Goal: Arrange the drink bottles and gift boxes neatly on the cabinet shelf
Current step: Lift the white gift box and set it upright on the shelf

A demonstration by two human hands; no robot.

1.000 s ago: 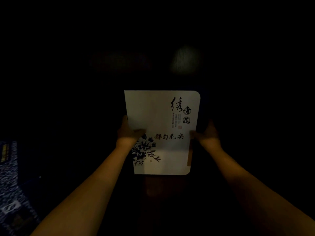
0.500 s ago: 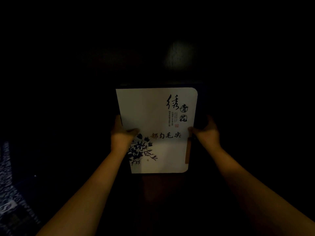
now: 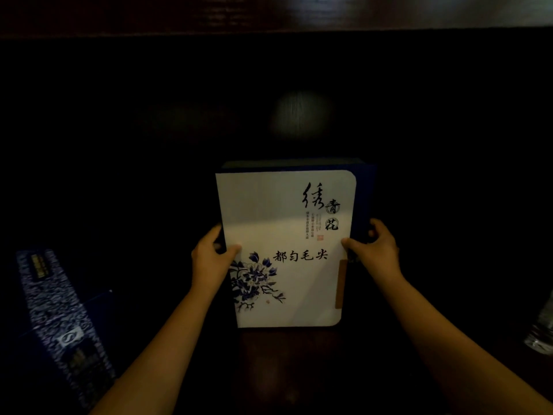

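Observation:
A white gift box (image 3: 281, 223) with black calligraphy, a blue flower print and dark blue sides stands upright in the dark cabinet, facing me. My left hand (image 3: 211, 259) grips its left edge, thumb on the front face. On the opposite side my right hand (image 3: 375, 250) grips the right edge, fingers wrapped round the blue side. The box's bottom edge sits on the dark wooden shelf (image 3: 287, 363).
A blue patterned gift box (image 3: 59, 319) lies at the lower left. A clear plastic bottle (image 3: 541, 330) shows at the right edge. A wooden board (image 3: 269, 13) runs across the top. The rest of the cabinet is very dark.
The box and both hands sit slightly lower and more to the right in view than half a second ago. The view has widened: top board and bottle now show.

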